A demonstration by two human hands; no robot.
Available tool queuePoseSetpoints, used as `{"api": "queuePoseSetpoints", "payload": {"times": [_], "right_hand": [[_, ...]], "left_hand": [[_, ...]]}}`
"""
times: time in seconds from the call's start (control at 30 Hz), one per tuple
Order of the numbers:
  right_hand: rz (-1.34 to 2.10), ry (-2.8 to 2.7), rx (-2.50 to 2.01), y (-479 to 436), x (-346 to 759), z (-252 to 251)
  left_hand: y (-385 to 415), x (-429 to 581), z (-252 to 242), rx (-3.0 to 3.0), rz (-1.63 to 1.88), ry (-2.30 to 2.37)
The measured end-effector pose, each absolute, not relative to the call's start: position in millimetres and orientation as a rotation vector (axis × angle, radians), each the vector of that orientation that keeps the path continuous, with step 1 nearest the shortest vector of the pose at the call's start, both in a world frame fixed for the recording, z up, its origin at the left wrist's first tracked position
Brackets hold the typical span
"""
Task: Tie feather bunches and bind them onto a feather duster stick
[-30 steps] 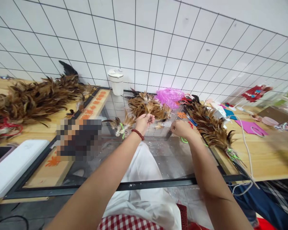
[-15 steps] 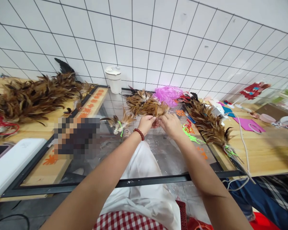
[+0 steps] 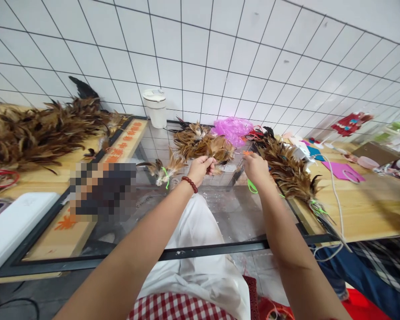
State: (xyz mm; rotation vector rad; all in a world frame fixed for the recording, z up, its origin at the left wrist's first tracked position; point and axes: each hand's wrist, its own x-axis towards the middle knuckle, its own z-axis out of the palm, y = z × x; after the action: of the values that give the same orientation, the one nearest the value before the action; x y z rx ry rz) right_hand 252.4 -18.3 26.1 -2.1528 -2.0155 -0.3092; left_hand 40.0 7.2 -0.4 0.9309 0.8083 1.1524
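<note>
My left hand [image 3: 202, 171], with a beaded bracelet at the wrist, pinches the base of a small bunch of brown feathers [image 3: 221, 149]. Behind it lies a larger brown feather pile [image 3: 193, 138] on the glass tabletop. My right hand [image 3: 256, 169] is apart from it to the right, with fingers closed over bright green string [image 3: 252, 186]; its fingertips are hidden, so its hold is unclear. A small feather bundle tied with green string [image 3: 165, 173] rests left of my left hand. Beyond the hands is crumpled pink plastic [image 3: 233, 129].
A white lidded cup [image 3: 156, 109] stands by the tiled wall. Long feather bundles lie at left [image 3: 36, 133] and right [image 3: 286, 171]. A white box [image 3: 22, 229] sits at the left edge. A white cable [image 3: 336, 195] crosses the right side.
My right hand has left my left hand and moved right, over the green string. My left hand stays pinched on the feathers, whose bunch now shows more fully. The view has shifted slightly.
</note>
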Motion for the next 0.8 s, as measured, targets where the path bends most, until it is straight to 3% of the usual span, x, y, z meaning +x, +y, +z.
{"api": "queuePoseSetpoints", "payload": {"times": [0.17,0.3,0.5,0.57,0.8], "right_hand": [[-0.114,-2.201,-2.085,-13,262,15],[0.000,-2.009,-1.991,-8,252,14],[0.986,-1.345,-1.305,-13,210,22],[1.145,-1.289,-1.174,-18,196,22],[0.777,-1.413,-1.203,-20,184,12]], "left_hand": [[10,40,-2,0.839,1.223,0.804],[10,41,-3,0.840,1.210,0.795],[5,43,1,0.758,1.148,0.774],[4,43,2,0.735,1.082,0.747],[5,41,0,0.780,0.907,0.722]]}}
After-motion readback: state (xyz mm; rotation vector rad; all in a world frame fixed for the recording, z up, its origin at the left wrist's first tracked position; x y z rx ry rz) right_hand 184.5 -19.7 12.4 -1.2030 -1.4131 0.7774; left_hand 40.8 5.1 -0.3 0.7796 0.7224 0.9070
